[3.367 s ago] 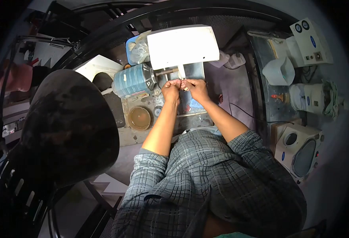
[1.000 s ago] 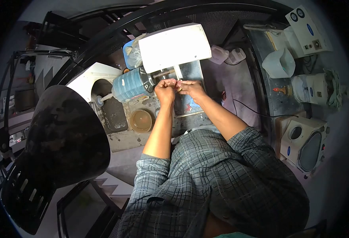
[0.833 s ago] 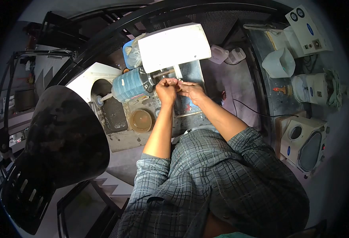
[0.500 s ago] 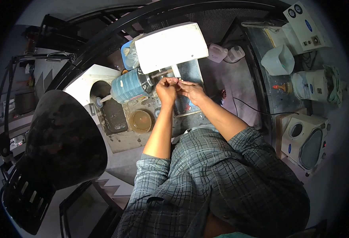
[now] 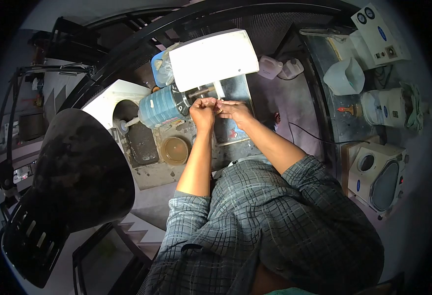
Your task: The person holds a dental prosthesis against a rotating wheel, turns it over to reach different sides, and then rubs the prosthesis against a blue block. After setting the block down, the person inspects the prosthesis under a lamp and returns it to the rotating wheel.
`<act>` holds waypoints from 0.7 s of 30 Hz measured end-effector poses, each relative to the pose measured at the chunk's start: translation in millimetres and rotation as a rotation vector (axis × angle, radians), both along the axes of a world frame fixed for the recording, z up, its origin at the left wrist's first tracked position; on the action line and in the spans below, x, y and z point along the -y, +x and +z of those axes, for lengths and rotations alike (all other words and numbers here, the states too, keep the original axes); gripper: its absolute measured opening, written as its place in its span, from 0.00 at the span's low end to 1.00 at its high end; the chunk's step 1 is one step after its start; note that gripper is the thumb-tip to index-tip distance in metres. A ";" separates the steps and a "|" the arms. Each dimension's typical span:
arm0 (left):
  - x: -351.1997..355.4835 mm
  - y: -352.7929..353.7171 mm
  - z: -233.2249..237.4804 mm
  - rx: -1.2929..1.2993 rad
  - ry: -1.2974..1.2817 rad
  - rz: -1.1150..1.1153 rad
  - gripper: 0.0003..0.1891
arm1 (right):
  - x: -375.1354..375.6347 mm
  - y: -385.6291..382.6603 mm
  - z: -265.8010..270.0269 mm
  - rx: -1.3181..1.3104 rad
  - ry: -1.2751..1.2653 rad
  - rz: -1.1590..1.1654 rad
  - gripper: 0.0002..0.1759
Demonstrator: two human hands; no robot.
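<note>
My left hand [image 5: 203, 112] and my right hand [image 5: 235, 112] meet at the fingertips beside a bench lathe. Closed fingers on both sides pinch a small, pale yellowish piece [image 5: 219, 110], largely covered by them, so its kind cannot be made out. Just beyond the fingertips stands a narrow white wheel [image 5: 219, 89] on the spindle [image 5: 201, 92] of the blue motor [image 5: 161, 106]. A bright white hood [image 5: 213, 56] overhangs the wheel. Below it lies a bluish tray [image 5: 235, 132] with a small red bit [image 5: 233, 133].
A round bowl of brownish liquid [image 5: 174, 150] stands left of my forearm. The black lamp shade [image 5: 86, 172] takes up the left side. White jugs [image 5: 270, 67] sit on the floor beyond. At right are a white pitcher [image 5: 344, 76] and a boxy machine [image 5: 377, 169].
My hands have shifted very slightly left, and the fingers have re-angled around the small piece, which shows a little more now. The rest shifts slightly with the camera.
</note>
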State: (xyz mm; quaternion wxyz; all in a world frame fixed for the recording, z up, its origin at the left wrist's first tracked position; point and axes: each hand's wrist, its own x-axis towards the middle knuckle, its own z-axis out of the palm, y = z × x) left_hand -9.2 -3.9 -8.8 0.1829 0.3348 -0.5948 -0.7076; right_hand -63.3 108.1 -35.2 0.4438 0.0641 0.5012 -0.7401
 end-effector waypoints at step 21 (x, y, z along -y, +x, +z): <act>-16.3 63.8 169.2 -0.597 -0.328 -0.093 0.06 | -32.4 37.2 191.5 -1.119 -0.080 -0.075 0.09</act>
